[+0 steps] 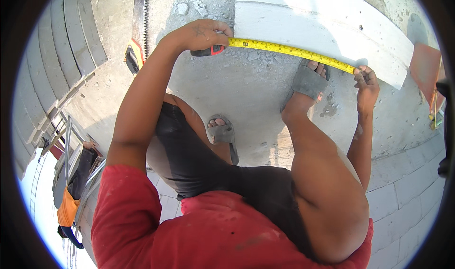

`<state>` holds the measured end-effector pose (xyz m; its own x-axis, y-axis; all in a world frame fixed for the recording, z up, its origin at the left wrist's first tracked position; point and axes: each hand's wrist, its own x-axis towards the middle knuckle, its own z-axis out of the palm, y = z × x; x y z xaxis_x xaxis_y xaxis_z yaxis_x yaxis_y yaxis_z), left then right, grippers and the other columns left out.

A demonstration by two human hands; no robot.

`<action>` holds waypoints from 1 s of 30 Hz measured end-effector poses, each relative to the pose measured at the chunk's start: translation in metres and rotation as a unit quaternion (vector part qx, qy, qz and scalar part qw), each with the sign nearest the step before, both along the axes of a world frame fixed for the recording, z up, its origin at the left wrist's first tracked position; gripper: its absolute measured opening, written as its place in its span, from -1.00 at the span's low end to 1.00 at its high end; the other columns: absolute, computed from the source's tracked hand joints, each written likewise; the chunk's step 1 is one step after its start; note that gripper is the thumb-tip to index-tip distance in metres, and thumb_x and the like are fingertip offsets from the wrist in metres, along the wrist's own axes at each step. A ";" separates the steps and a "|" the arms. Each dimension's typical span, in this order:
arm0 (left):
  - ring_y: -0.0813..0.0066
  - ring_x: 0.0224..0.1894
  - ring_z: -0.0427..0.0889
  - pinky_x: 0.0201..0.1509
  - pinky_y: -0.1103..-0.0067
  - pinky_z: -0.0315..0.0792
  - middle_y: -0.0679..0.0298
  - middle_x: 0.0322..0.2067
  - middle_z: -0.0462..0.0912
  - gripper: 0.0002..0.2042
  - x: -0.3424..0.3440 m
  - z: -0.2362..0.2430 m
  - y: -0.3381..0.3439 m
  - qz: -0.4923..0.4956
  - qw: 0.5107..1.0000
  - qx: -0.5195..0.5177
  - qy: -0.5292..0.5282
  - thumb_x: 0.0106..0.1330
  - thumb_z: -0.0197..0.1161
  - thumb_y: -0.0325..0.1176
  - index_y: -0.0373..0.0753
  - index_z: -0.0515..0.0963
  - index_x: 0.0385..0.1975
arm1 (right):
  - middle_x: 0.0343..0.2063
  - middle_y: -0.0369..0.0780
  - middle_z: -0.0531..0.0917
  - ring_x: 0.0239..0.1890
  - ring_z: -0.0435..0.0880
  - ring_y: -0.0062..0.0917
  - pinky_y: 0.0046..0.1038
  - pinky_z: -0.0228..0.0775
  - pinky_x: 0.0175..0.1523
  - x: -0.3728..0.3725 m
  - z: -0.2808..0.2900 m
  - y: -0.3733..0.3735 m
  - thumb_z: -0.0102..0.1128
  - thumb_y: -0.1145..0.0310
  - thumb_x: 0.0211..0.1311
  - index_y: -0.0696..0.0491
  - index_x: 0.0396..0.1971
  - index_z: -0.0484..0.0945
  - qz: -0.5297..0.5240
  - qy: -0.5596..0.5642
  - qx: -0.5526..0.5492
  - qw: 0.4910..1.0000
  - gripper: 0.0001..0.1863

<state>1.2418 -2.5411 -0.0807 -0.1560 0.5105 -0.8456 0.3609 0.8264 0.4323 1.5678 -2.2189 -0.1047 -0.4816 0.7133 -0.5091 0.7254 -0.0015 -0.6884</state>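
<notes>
A tape measure (289, 50) is drawn out with its yellow blade along the near edge of a pale grey-white slab (327, 17). My left hand (204, 33) is closed around its black and red case, near the slab's left end. At the other end of the blade, my right hand (367, 79) pinches the tip between thumb and finger, close to the slab's right part. The blade runs nearly straight, tilting down to the right. My sandaled right foot (310, 81) is just under the blade.
To the left lies a handsaw (134, 55) with a yellow and black handle. Stacked grey slabs (61, 41) stand at the far left. A reddish flat piece (425, 69) is at the right. Rubble (194, 8) litters the concrete. Another person (71, 202) in orange is at lower left.
</notes>
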 end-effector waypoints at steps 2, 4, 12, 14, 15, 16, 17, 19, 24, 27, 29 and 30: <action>0.45 -0.28 0.55 -0.18 0.55 0.39 0.20 -0.33 0.65 -0.66 -0.005 -0.004 0.000 -0.001 1.000 0.007 0.009 0.12 0.16 -0.12 -0.05 0.65 -0.14 | -0.33 -0.29 0.62 -0.32 0.51 -0.66 -0.60 0.37 -0.20 -0.002 -0.004 -0.003 0.32 0.41 0.22 0.11 -0.09 0.55 0.047 0.034 0.037 0.998 -0.73; 0.44 -0.29 0.55 -0.18 0.56 0.39 0.20 -0.33 0.65 -0.66 -0.009 -0.005 0.001 -0.014 1.000 0.014 0.009 0.13 0.14 -0.13 -0.07 0.66 -0.15 | -0.31 -0.30 0.62 -0.30 0.51 -0.64 -0.58 0.38 -0.16 -0.003 -0.004 -0.002 0.33 0.43 0.20 0.10 -0.09 0.57 0.089 0.051 0.055 0.993 -0.72; 0.43 -0.31 0.57 -0.19 0.56 0.41 0.21 -0.32 0.66 -0.68 -0.011 -0.004 0.015 -0.055 0.998 0.018 -0.014 0.09 0.17 -0.15 -0.09 0.70 -0.22 | -0.33 -0.25 0.63 -0.29 0.56 -0.50 -0.52 0.41 -0.10 -0.024 -0.002 -0.013 0.35 0.43 0.15 0.09 -0.25 0.64 0.267 0.040 0.140 0.953 -0.83; 0.45 -0.32 0.57 -0.21 0.56 0.41 0.20 -0.36 0.66 -0.70 -0.011 -0.004 0.015 -0.054 0.998 0.032 -0.016 0.08 0.18 -0.15 -0.11 0.72 -0.27 | -0.30 -0.23 0.61 -0.23 0.57 -0.47 -0.49 0.41 -0.08 -0.028 -0.001 -0.014 0.35 0.45 0.15 0.11 -0.29 0.62 0.277 0.032 0.157 0.947 -0.85; 0.46 -0.34 0.57 -0.23 0.57 0.41 0.21 -0.38 0.66 -0.70 -0.011 -0.003 0.014 -0.060 0.998 0.029 -0.010 0.07 0.19 -0.15 -0.12 0.72 -0.28 | -0.29 -0.23 0.60 -0.21 0.57 -0.47 -0.48 0.41 -0.07 -0.030 -0.002 -0.013 0.35 0.45 0.15 0.11 -0.30 0.61 0.285 0.055 0.159 0.944 -0.86; 0.47 -0.35 0.57 -0.25 0.58 0.41 0.21 -0.39 0.66 -0.71 -0.011 -0.004 0.015 -0.067 0.997 0.031 -0.005 0.05 0.20 -0.16 -0.13 0.72 -0.30 | -0.28 -0.23 0.60 -0.19 0.56 -0.46 -0.48 0.41 -0.06 -0.030 -0.001 -0.011 0.34 0.46 0.15 0.11 -0.30 0.61 0.292 0.075 0.164 0.939 -0.87; 0.48 -0.37 0.57 -0.27 0.58 0.41 0.21 -0.41 0.67 -0.71 -0.012 -0.004 0.015 -0.063 0.997 0.034 -0.011 0.04 0.21 -0.16 -0.14 0.72 -0.30 | -0.26 -0.22 0.59 -0.18 0.56 -0.46 -0.48 0.41 -0.06 -0.031 -0.002 -0.009 0.34 0.47 0.15 0.11 -0.31 0.60 0.294 0.108 0.185 0.932 -0.87; 0.49 -0.43 0.57 -0.32 0.59 0.40 0.22 -0.42 0.67 -0.71 -0.013 -0.005 0.019 -0.088 0.996 0.027 0.004 0.02 0.24 -0.17 -0.15 0.72 -0.31 | -0.25 -0.22 0.57 -0.16 0.54 -0.47 -0.47 0.40 -0.05 -0.031 -0.001 -0.004 0.33 0.49 0.14 0.11 -0.32 0.59 0.296 0.086 0.161 0.938 -0.88; 0.53 -0.51 0.57 -0.40 0.63 0.41 0.23 -0.44 0.69 -0.69 -0.018 -0.009 0.027 -0.110 0.993 -0.024 -0.022 0.00 0.28 -0.17 -0.19 0.72 -0.32 | -0.25 -0.25 0.54 -0.14 0.51 -0.50 -0.51 0.35 0.00 -0.030 -0.002 0.006 0.29 0.48 0.20 0.10 -0.31 0.56 0.310 0.057 0.126 0.940 -0.90; 0.55 -0.51 0.58 -0.41 0.65 0.42 0.24 -0.43 0.70 -0.69 -0.016 -0.016 0.022 -0.073 0.997 -0.016 -0.021 0.00 0.28 -0.15 -0.20 0.73 -0.34 | -0.26 -0.26 0.52 -0.15 0.50 -0.51 -0.53 0.33 0.01 -0.030 -0.005 0.008 0.27 0.46 0.22 0.11 -0.31 0.55 0.313 0.053 0.125 0.940 -0.90; 0.57 -0.49 0.58 -0.42 0.66 0.42 0.25 -0.44 0.70 -0.69 -0.017 -0.020 0.017 -0.070 0.996 0.029 -0.037 -0.01 0.29 -0.15 -0.20 0.73 -0.35 | -0.27 -0.26 0.52 -0.15 0.49 -0.51 -0.54 0.32 0.02 -0.029 -0.005 0.009 0.27 0.44 0.24 0.12 -0.32 0.54 0.314 0.053 0.122 0.940 -0.90; 0.57 -0.49 0.59 -0.42 0.66 0.42 0.26 -0.44 0.71 -0.69 -0.018 -0.023 0.015 -0.068 0.995 0.048 -0.051 -0.01 0.29 -0.14 -0.20 0.73 -0.35 | -0.28 -0.26 0.52 -0.17 0.50 -0.52 -0.54 0.34 -0.01 -0.029 -0.005 0.010 0.28 0.46 0.22 0.12 -0.32 0.56 0.307 0.052 0.124 0.942 -0.90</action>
<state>1.2237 -2.5265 -0.1032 0.0041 0.6000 -0.8000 0.4158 0.7265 0.5470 1.5385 -2.2093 -0.1101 -0.8799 0.3754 -0.2914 0.4666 0.5666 -0.6792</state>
